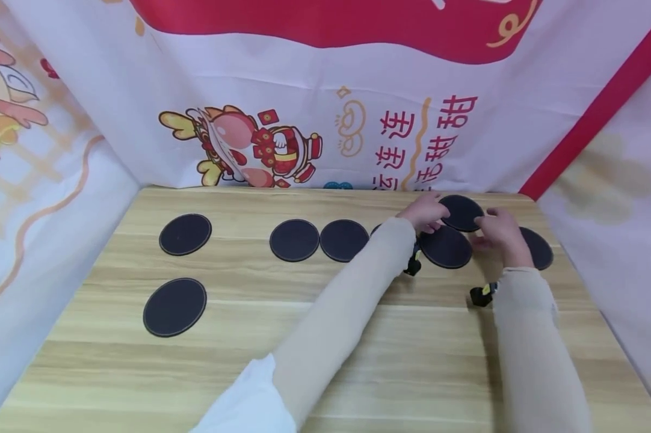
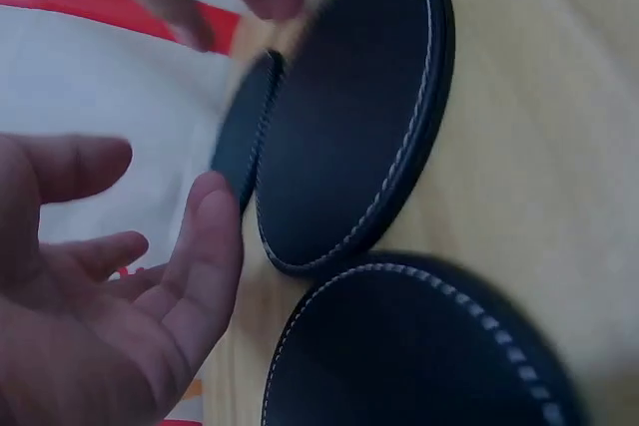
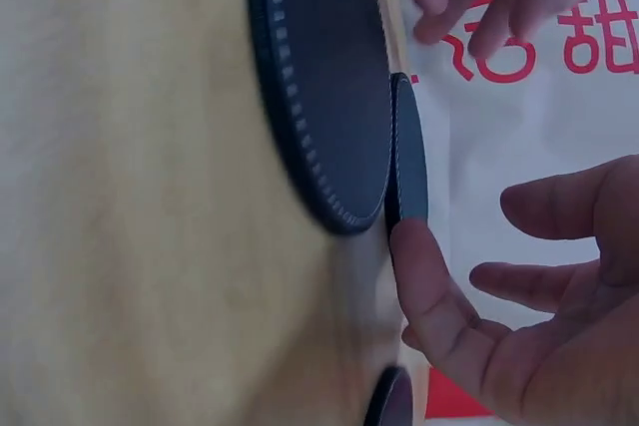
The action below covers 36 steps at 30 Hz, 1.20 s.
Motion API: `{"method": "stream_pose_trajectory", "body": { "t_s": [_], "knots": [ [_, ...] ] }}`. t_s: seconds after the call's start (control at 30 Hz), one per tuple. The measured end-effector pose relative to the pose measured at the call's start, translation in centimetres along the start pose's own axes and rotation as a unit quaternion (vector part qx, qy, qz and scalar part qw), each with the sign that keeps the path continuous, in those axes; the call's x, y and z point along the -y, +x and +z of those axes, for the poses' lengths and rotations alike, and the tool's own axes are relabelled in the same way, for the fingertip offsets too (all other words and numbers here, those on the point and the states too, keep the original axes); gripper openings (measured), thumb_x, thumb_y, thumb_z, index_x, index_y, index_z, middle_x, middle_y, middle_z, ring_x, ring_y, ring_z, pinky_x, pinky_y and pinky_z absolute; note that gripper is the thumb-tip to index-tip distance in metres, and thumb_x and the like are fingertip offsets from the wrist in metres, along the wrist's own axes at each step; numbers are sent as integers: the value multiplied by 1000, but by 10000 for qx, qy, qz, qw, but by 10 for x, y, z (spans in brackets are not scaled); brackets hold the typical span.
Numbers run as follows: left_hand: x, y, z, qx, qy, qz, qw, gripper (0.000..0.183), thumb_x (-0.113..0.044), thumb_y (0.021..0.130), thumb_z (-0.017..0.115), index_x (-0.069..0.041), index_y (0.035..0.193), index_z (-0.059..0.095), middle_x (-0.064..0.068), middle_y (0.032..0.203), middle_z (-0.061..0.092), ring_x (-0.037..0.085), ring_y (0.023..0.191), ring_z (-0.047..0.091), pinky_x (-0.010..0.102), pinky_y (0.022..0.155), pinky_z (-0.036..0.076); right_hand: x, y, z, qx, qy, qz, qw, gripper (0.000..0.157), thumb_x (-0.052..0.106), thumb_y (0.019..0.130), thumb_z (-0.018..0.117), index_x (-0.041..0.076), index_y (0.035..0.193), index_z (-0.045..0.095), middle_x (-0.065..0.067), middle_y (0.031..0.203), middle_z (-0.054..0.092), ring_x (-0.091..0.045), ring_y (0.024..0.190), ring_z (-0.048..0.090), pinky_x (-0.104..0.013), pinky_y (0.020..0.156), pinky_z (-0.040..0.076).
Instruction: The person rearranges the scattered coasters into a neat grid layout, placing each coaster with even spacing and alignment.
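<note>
Near the back edge at the right lies a round black coaster (image 1: pixel 461 213) with pale stitching round its rim. A second black coaster (image 1: pixel 446 246) sits just in front of it, close enough that their edges meet or overlap. My left hand (image 1: pixel 424 213) is at the left side of the back coaster, its fingers spread and loosely bent in the left wrist view. On the other side is my right hand (image 1: pixel 501 234). In the right wrist view, one of its fingertips (image 3: pixel 411 236) reaches the back coaster's edge (image 3: pixel 410 152); contact is unclear. Neither hand grips anything.
Two coasters (image 1: pixel 295 240) (image 1: pixel 344 240) lie side by side, with another partly behind my left sleeve. A coaster (image 1: pixel 536 248) is right of my right hand. Two more (image 1: pixel 185 234) (image 1: pixel 175 307) lie at the left. Printed cloth (image 1: pixel 304 78) hangs behind the wooden table (image 1: pixel 239 373).
</note>
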<state>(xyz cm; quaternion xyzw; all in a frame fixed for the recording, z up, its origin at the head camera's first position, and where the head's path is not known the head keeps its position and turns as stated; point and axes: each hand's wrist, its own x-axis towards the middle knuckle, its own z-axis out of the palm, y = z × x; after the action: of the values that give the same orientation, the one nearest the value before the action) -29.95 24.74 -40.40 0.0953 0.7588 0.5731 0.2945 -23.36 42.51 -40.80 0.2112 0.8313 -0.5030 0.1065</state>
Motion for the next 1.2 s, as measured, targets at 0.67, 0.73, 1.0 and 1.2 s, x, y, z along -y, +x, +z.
{"method": "stream_pose_trajectory", "body": {
  "t_s": [0.67,0.73,1.0,1.2],
  "knots": [
    [0,39,7,-967,-1626,-450,9809,7,-1,93,68,-5,98,64,5,70,57,12,56,52,25,60,55,27,12,14,-808,1603,539,9823,75,5,102,43,4,161,-3,-25,160,20,-10,65,63,-26,75,59],
    [-2,41,8,-1198,-1401,-302,9824,5,-1,93,69,-3,96,65,3,68,55,11,54,50,22,53,50,29,12,17,-957,1630,520,9806,73,4,102,45,5,162,4,-25,153,31,-9,63,63,-26,72,59],
    [-14,28,-3,-1441,-1116,553,9817,42,0,93,69,1,135,62,9,103,69,21,79,68,35,76,60,43,2,19,-1511,2772,156,9487,62,2,101,49,6,158,25,-7,106,47,-7,58,55,-21,53,55],
    [-12,9,-19,-1127,-1330,933,9803,49,0,95,68,-6,142,58,11,121,66,20,77,68,41,81,60,47,-14,21,-1235,3284,-81,9364,61,1,102,50,6,158,28,-9,116,45,-9,60,54,-22,52,54]
  ]
}}
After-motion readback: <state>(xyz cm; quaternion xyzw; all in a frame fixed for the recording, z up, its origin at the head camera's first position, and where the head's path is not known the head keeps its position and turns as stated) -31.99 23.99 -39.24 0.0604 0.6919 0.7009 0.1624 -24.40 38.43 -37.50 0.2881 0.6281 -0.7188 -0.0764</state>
